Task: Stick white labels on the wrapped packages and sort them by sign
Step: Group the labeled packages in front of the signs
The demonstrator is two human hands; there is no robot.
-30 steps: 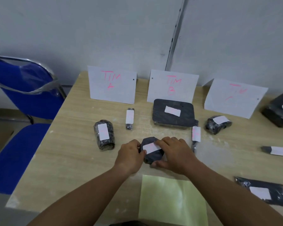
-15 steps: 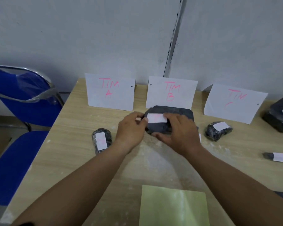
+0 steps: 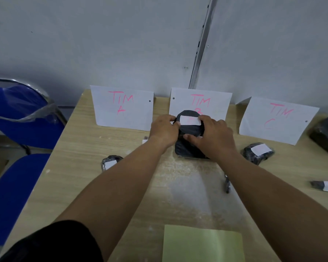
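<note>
Carried farther from the body since half a second ago, the round package (image 3: 190, 130) is now held in front of the sign "TIM B" (image 3: 214, 103). Nearest, one yellow-green sheet (image 3: 203, 244) lies on the counter (image 3: 80, 167). Beyond it, the round package is gripped from both sides by the curled fingers of the left hand (image 3: 164, 129) and the right hand (image 3: 214, 137). Its one white label (image 3: 190, 121) faces up, above a flat package (image 3: 186, 151). Four other labelled packages are counted: a left package (image 3: 111, 161), a crumpled package (image 3: 257, 152), a slim package (image 3: 326, 186) and a large package (image 3: 324, 137). Three signs stand farthest, the others reading "TIM A" (image 3: 123, 107) and "TIM C" (image 3: 278, 118).
</note>
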